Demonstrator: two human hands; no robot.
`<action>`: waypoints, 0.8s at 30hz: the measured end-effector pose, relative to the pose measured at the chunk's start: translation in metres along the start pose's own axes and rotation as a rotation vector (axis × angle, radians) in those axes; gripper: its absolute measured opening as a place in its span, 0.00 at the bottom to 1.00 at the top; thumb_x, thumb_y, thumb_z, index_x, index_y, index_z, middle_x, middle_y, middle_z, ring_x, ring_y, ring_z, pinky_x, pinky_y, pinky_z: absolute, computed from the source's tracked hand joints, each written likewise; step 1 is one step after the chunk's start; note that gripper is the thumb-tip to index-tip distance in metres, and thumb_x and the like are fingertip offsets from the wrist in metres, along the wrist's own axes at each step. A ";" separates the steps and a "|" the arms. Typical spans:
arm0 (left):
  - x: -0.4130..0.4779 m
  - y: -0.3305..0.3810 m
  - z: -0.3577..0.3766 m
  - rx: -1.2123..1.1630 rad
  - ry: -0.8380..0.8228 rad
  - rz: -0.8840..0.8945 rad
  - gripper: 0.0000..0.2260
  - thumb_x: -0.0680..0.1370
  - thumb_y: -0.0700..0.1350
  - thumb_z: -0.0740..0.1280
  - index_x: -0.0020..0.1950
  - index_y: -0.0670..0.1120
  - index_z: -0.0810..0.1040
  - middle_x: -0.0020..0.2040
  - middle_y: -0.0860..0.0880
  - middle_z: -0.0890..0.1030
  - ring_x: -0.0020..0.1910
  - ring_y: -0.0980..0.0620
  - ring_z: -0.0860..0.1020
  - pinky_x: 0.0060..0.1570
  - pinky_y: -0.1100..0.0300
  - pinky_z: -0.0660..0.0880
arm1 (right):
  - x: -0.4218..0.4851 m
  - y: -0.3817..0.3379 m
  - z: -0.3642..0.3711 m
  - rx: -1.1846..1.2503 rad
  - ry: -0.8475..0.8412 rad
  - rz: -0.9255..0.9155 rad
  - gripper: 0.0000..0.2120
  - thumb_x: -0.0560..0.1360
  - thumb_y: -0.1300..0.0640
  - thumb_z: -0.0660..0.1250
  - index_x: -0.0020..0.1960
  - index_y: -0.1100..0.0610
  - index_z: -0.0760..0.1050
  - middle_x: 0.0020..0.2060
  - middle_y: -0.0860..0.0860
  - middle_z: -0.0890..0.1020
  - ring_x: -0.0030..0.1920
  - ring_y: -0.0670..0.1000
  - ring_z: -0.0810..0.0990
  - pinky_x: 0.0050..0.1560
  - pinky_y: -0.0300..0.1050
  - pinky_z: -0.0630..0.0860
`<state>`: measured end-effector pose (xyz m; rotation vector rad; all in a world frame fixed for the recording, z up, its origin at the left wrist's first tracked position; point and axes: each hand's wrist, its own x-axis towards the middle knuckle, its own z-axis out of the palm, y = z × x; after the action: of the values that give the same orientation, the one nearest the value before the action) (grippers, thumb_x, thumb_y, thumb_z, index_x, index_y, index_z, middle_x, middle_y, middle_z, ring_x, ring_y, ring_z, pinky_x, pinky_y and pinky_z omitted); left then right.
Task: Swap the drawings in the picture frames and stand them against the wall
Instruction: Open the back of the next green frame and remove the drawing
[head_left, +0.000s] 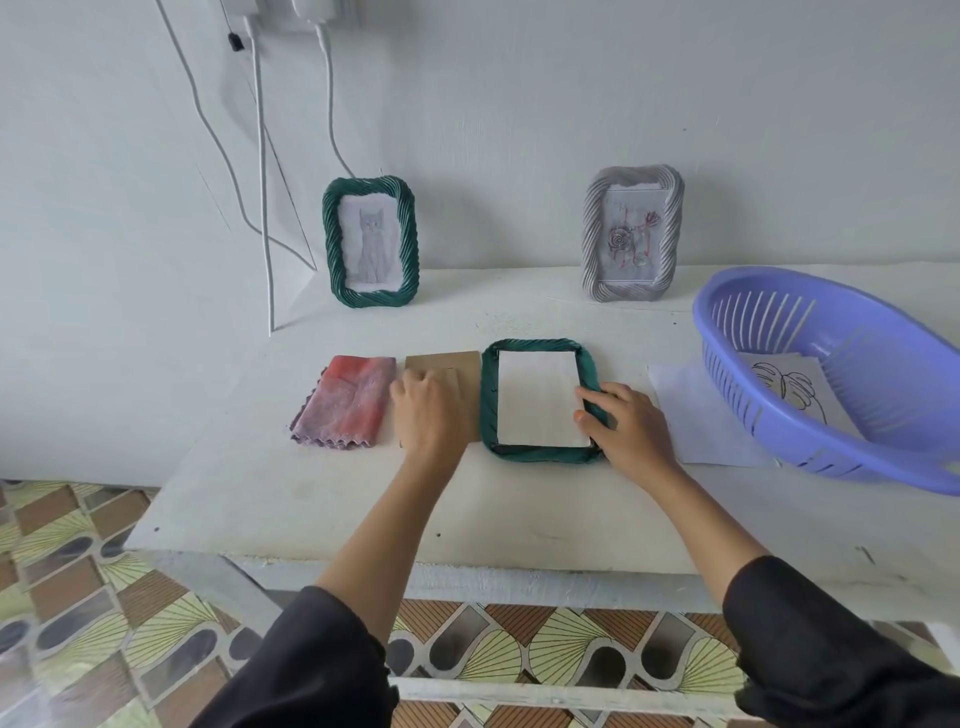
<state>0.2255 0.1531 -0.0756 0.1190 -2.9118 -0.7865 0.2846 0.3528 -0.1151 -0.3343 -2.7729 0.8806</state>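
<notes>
White table (311, 509): 1 green frame (489, 400) lies face-down at centre, white sheet (535, 400) inside. Right hand (628, 426) presses its right rim, fingers straight. Left hand (423, 410) rests flat on cardboard backing (467, 364) beside it.

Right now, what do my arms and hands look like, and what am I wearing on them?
Loose dark sleeves, left sleeve and right sleeve, end near the elbows. Forearms, left hand and right hand are bare: no gloves, watch or rings visible.
</notes>
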 end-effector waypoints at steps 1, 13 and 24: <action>-0.004 0.006 0.004 -0.033 -0.010 0.057 0.14 0.80 0.42 0.55 0.59 0.41 0.77 0.61 0.41 0.73 0.62 0.42 0.67 0.57 0.53 0.68 | 0.000 0.000 0.000 0.001 0.001 0.000 0.17 0.76 0.49 0.62 0.64 0.47 0.73 0.66 0.47 0.72 0.66 0.50 0.67 0.65 0.44 0.62; -0.008 0.010 0.026 -0.115 -0.153 0.092 0.17 0.74 0.54 0.66 0.61 0.50 0.78 0.65 0.47 0.72 0.64 0.44 0.66 0.65 0.54 0.60 | 0.001 0.002 0.001 -0.034 0.014 -0.025 0.17 0.76 0.49 0.62 0.64 0.46 0.73 0.64 0.48 0.73 0.65 0.50 0.69 0.65 0.43 0.63; -0.007 0.019 0.018 -0.351 -0.122 -0.021 0.08 0.75 0.48 0.66 0.50 0.47 0.81 0.56 0.47 0.78 0.61 0.43 0.69 0.61 0.53 0.66 | -0.006 -0.021 -0.031 -0.087 0.038 -0.068 0.22 0.77 0.54 0.62 0.70 0.56 0.66 0.65 0.55 0.73 0.64 0.57 0.70 0.63 0.49 0.67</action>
<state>0.2293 0.1787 -0.0821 0.0700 -2.8299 -1.3349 0.2951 0.3507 -0.0787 -0.2657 -2.7749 0.7319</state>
